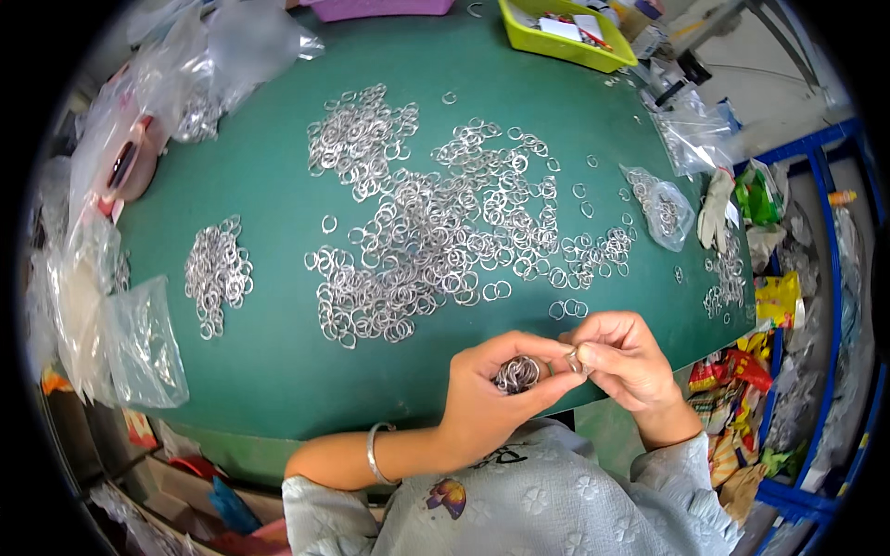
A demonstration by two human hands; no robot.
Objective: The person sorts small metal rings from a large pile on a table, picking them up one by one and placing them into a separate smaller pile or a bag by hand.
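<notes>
Near the table's front edge, my left hand [477,394] cradles a bunch of metal rings [516,374] in its palm. Its thumb and fingertips meet those of my right hand [635,369] at a single metal ring [576,360]. My right hand is closed in a pinch on that ring, which the fingertips partly cover. Beyond my hands spreads a large loose heap of silvery rings [417,246], with another pile of rings [362,139] behind it. A few rings [567,309] lie just past my fingertips.
On the green table [278,389], a smaller ring pile [218,269] lies left. Clear plastic bags [144,343] crowd the left edge. A yellow-green tray [565,42] stands at the back, and a bag of rings [663,208] and a glove [716,211] lie right. A blue rack [825,213] stands beyond.
</notes>
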